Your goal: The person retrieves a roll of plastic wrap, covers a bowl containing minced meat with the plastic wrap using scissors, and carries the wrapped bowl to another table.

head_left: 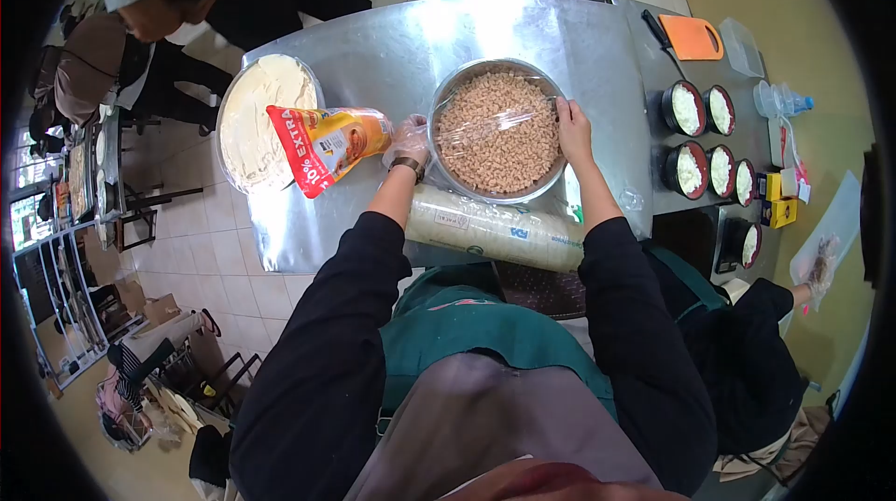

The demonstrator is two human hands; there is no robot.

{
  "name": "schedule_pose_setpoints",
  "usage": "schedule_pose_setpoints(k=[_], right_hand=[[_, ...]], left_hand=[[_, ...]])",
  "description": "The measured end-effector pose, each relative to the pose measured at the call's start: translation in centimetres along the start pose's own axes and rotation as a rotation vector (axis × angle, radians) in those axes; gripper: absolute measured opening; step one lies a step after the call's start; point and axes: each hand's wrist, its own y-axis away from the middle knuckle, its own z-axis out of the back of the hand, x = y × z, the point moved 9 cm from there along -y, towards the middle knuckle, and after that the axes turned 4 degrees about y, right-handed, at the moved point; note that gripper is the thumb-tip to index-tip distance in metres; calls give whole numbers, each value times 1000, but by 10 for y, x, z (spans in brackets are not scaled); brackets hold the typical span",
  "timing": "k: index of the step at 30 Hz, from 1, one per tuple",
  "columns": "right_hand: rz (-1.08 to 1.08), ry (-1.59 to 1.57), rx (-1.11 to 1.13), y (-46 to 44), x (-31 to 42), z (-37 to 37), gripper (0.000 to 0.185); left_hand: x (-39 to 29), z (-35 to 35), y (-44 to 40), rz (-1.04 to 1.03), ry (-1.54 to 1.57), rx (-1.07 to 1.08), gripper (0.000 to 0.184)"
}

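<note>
In front of you spreads the steel tabletop [355,34], its near side partly hidden by your sleeves and the things on it. The wide metal bowl [509,197] of brown pieces [504,151] stands on it between your hands, with clear film [495,120] across the top; glare blurs the film, so its edges are hard to follow. At the tabletop's left end is the bowl of cream [247,113], its right side partly covered by the red-and-yellow bag [322,146], whose smaller print is unreadable. Just on your side of the brown pieces lies the plastic-wrapped roll [495,228], its right end beside your right sleeve; you cannot tell whether the film joins it. Farther right stand dark bowls [669,168] with white contents, near an orange board [689,37]. Your left hand [408,141], in a clear glove, is at the bowl's left rim, its fingers blurred, so you cannot tell how far they close. Your right hand [574,132] curls narrowly at the opposite rim; whether it pinches film or merely presses metal, you cannot tell.
</note>
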Motion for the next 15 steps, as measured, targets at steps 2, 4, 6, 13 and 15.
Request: schedule_pose_setpoints(k=[2,4,6,13,15], right_hand=[[-13,-76,2,-1,-4,0,45],[-7,-187,-35,-1,-8,-2,48],[-39,-157,-31,-3,-14,-3,50],[58,-175,-121,42,17,17,48],[-36,-333,-77,57,14,9,50]], left_hand=[[0,-2,-2,16,-26,0,24],[-14,20,2,-59,-197,-213,32],[-24,29,2,-47,111,-275,35],[-107,10,43,-551,125,-64,43],[-107,13,49,-392,263,-31,45]])
